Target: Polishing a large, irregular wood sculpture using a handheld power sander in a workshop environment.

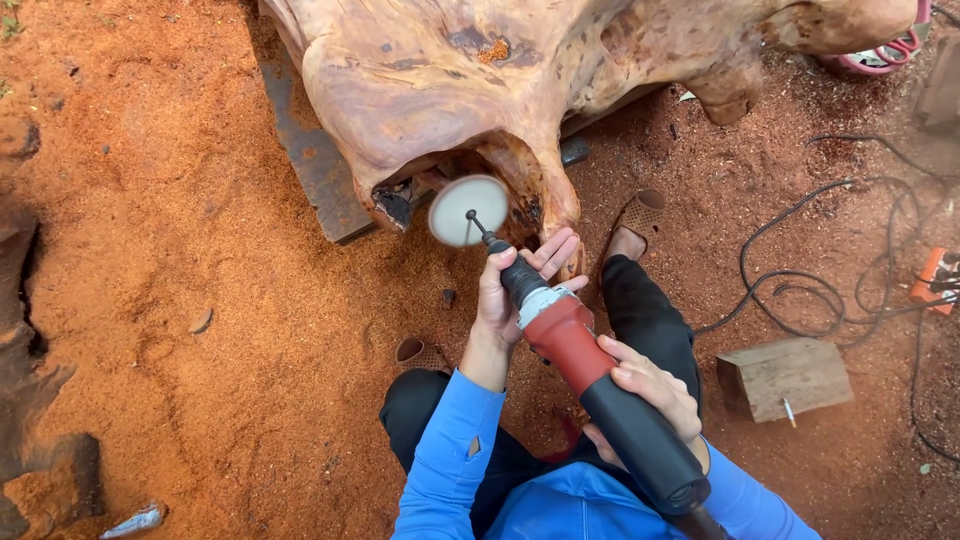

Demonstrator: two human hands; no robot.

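Observation:
I hold a red and black power sander pointed up and away from me. Its round white disc sits at the underside of a large carved reddish wood root. My left hand wraps the tool's black neck just behind the shaft, fingers partly spread. Around the black rear handle closes my right hand. Both sleeves are blue, and my dark trousers and brown sandals show below.
Red sawdust covers the ground. A grey metal plate lies under the root. A small wooden block with a nail sits at right. Black cables coil at right near an orange plug box. A pink object lies top right.

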